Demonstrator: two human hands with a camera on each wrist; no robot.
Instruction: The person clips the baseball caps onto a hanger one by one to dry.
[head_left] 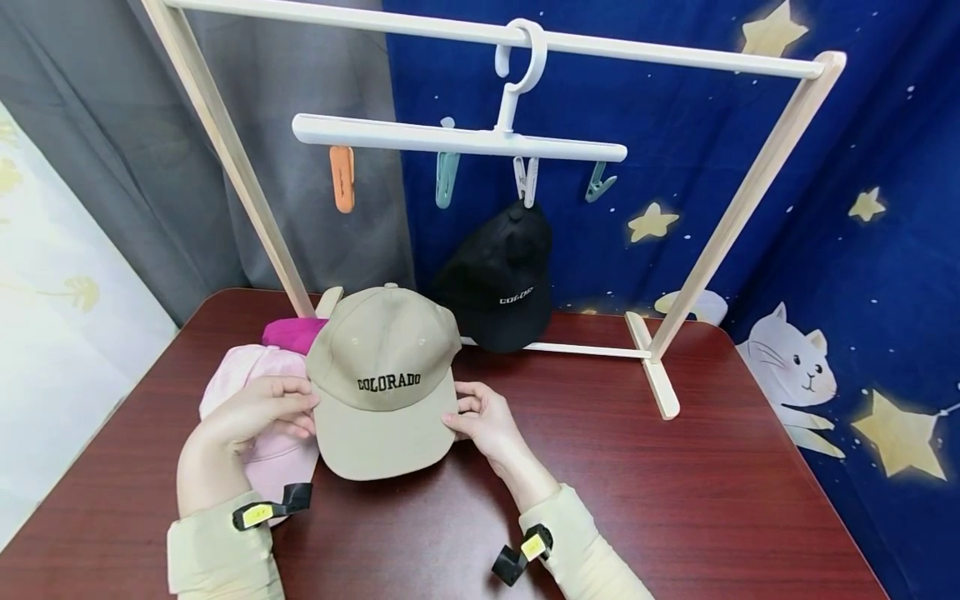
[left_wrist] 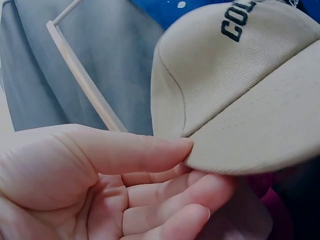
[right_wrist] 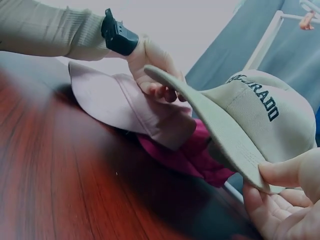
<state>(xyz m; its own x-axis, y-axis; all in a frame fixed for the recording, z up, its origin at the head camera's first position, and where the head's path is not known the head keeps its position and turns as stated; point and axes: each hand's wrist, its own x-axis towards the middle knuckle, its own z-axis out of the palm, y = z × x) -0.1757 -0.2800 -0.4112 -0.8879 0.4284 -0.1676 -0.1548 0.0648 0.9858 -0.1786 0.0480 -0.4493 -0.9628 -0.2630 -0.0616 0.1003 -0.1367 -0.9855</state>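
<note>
A beige baseball cap (head_left: 386,367) with COLORADO in dark letters is held up between both hands, its brim toward the person. The left hand (head_left: 262,412) pinches the brim's left edge; the left wrist view shows its thumb (left_wrist: 160,152) on top and fingers below. At the opposite edge the right hand (head_left: 487,421) pinches the brim, thumb (right_wrist: 282,172) on the upper face. In the right wrist view the cap is raised above the table. Behind it, a black cap (head_left: 506,283) hangs from a white clip (head_left: 526,179) on the hanger (head_left: 450,140).
A pink cap (head_left: 255,375) and a magenta cap (head_left: 291,335) lie on the table (head_left: 720,500) at the left, partly hidden. A wooden rack (head_left: 750,200) carries the hanger; an orange clip (head_left: 342,179) and green clips (head_left: 447,179) hang from it too.
</note>
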